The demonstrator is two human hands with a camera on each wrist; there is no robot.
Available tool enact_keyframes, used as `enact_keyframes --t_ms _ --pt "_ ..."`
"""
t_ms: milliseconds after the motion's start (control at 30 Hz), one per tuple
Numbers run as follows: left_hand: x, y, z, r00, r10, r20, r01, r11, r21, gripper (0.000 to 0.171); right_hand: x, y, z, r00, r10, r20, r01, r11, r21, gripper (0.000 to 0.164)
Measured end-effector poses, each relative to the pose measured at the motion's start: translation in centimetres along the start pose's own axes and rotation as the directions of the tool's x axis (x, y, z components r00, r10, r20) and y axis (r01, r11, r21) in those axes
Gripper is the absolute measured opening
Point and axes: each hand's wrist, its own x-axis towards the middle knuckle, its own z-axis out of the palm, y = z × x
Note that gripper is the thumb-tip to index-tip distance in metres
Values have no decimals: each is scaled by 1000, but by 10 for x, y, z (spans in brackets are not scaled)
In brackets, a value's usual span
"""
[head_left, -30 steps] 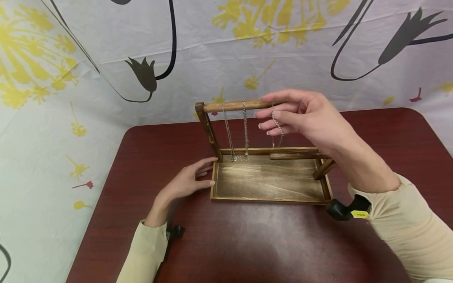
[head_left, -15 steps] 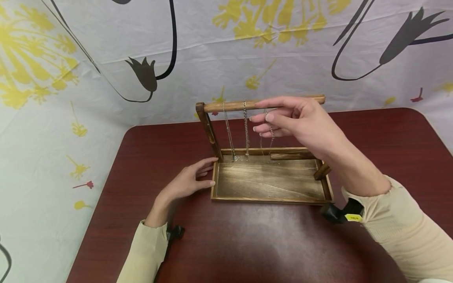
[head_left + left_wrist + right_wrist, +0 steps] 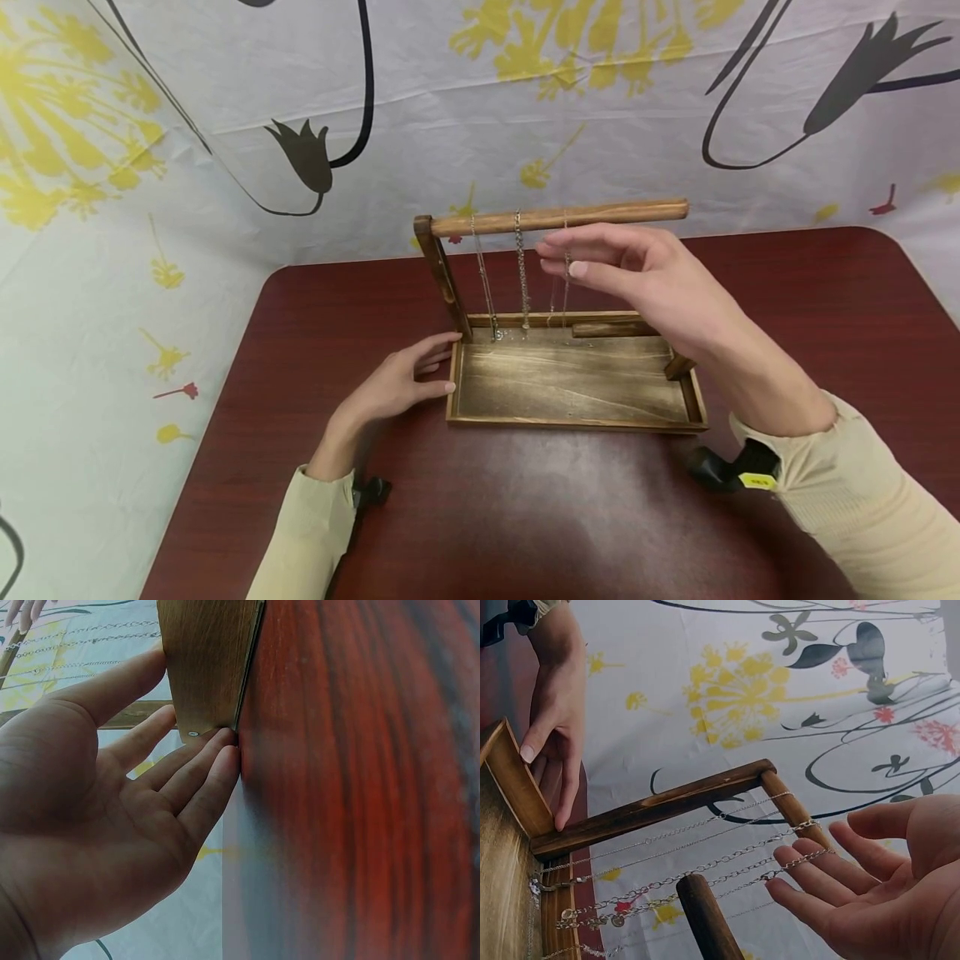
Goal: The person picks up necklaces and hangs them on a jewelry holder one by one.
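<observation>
A wooden jewelry stand has an upper bar (image 3: 465,225) above a shallow tray (image 3: 577,427). From that bar hang a thin necklace (image 3: 486,283) at the left, a thicker chain (image 3: 522,287) beside it and another thin necklace (image 3: 566,312) farther right. My right hand (image 3: 660,275) is just below the bar at this last necklace, its fingers loosely extended; the right wrist view shows its fingertips (image 3: 787,855) by the chains, not curled round any. Against the tray's left end wall (image 3: 210,660), my left hand (image 3: 390,383) rests with fairly straight fingers and thumb.
A shorter, lower wooden bar (image 3: 615,330) reaches over the tray from its right-hand post (image 3: 678,367). The stand is on a dark red table (image 3: 525,517). Behind rises a white cloth (image 3: 420,150) with a flower print.
My right hand has carried the rightmost necklace leftward along the bar, then loosened and lowered slightly. That necklace now hangs straight from the bar. The left hand has stayed put.
</observation>
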Motion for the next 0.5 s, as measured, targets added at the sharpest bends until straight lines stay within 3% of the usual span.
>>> enact_keyframes --t_ms 500 --pt "0 0 1 1000 6 -1 -6 1000 -17 69 -12 1 0 998 68 -18 -69 997 -47 35"
